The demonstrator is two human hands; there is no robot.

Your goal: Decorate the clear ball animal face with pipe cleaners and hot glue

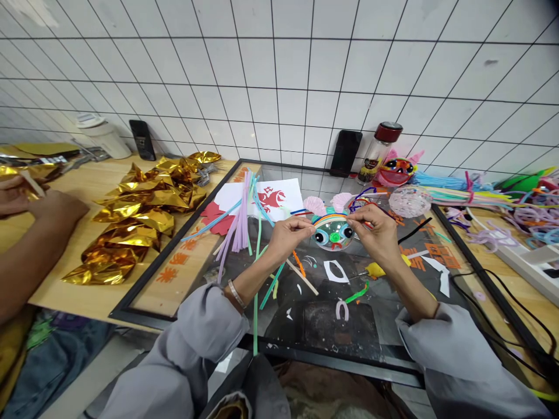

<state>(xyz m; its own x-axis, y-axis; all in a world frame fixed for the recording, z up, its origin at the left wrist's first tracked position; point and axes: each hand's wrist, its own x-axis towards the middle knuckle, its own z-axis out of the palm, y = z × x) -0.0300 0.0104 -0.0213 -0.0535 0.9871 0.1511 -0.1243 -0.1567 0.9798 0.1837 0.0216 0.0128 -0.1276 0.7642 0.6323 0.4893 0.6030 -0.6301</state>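
Note:
My left hand (292, 234) and my right hand (374, 228) pinch at opposite sides of a clear plastic animal face (325, 239). It has big round eyes, a green nose, a red mouth and pink ears (315, 205). Coloured pipe cleaners (328, 219) arch over the eyes, their ends at my fingertips. Whether my fingers grip only these or also the plastic rim, I cannot tell. Below my right wrist lies a yellow glue gun (379, 269). On the dark glass board (279, 326), a white paper cutout (336, 271) and a green pipe cleaner (358, 294) lie nearby.
Lilac pipe cleaners (238, 230) lie left over white paper (288, 192) with a red print. Gold foil pieces (135, 215) cover the left table beside another person's hand (63, 212). A phone (346, 152), bottle (379, 152) and finished pink face (397, 169) stand behind; a black cable (506, 279) runs right.

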